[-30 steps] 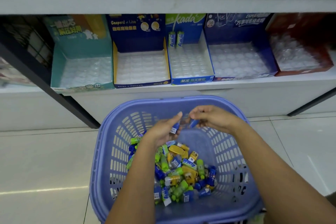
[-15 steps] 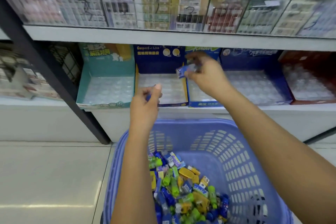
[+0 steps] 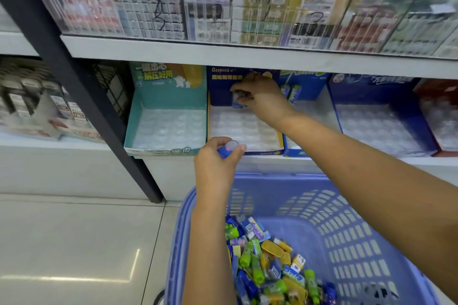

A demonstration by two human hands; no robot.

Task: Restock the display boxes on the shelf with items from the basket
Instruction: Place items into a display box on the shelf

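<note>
The blue packet (image 3: 236, 100) is hovering at twelve o'clock in the navy Gaspard display box (image 3: 220, 96), fingers of the right hand (image 3: 262, 99) pinching it. The left hand (image 3: 215, 163) is gripping a second packet (image 3: 226, 150) at six o'clock. Both are looking light and slick; pinching the sides should suit.

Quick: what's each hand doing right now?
Left hand: grips a blue item.
Right hand: pinches a second blue item at the back of the navy display box.
</note>
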